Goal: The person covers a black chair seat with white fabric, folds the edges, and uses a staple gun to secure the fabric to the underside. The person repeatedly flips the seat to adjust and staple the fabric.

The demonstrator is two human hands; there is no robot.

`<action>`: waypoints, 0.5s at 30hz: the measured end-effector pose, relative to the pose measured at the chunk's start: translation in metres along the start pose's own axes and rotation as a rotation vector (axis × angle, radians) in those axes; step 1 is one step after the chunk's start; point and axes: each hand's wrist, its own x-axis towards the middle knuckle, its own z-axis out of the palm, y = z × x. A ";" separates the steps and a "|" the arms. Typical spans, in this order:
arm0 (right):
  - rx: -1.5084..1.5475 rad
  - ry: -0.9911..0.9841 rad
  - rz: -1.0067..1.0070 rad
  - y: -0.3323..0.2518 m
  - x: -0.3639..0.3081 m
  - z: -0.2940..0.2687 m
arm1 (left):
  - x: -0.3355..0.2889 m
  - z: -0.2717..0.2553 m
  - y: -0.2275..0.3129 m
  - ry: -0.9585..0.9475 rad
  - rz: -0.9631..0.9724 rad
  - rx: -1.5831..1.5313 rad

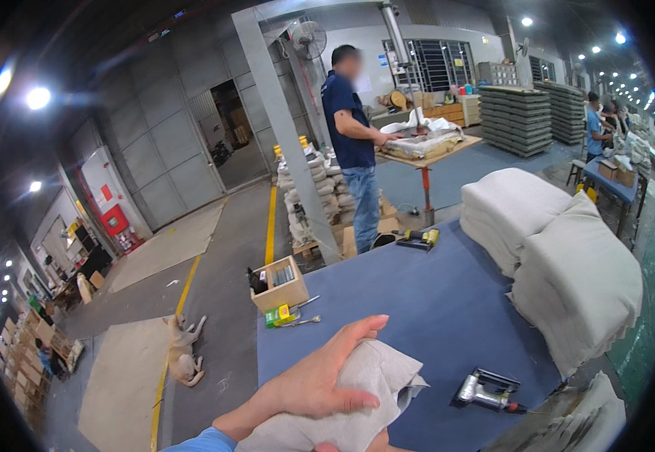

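Observation:
A piece of cream cloth (373, 373) is bunched up at the near edge of the blue-topped table (395, 301). My left hand (316, 377) reaches in from the lower left, its thumb lying across the cloth and its fingers along the far side, closed on it. Only bits of my right hand (382, 443) show at the bottom edge, below the cloth; a fingertip presses on the fabric and the rest is hidden. To the right of the cloth lies a silver and black air stapler (485, 390).
Folded cream cloths (561, 241) stand in a tall pile at the table's right. A yellow and black power tool (419, 239) lies at the far edge. At left are a wooden box (281, 282) and a small green-yellow box (277, 316). A dog (184, 354) lies on the floor; a co-worker (354, 143) stands beyond.

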 end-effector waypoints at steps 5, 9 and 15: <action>0.082 -0.153 -0.128 0.021 -0.006 0.019 | -0.033 0.003 -0.004 0.223 0.176 0.206; 0.116 -0.218 -0.201 0.035 0.005 0.031 | -0.051 0.004 -0.019 0.360 0.306 -0.031; 0.173 -0.318 -0.294 0.051 0.019 0.061 | -0.004 -0.078 -0.017 0.192 0.048 -0.405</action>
